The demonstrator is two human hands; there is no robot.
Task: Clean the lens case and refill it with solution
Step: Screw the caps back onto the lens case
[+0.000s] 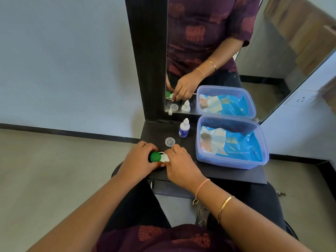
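One lens case (161,158) gripped by left hand (140,159) and right hand (180,164), one green cap (155,156), one loose clear cap (170,142), one solution bottle (184,128), one blue tub (261,142)

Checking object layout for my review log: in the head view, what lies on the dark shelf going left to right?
Left hand → green cap of the lens case → right hand → blue tub of wipes. The loose clear cap and solution bottle overlap that span, so they are omitted.

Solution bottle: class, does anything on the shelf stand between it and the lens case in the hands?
Only the small clear cap lies between the solution bottle and the lens case; lifting clears it.
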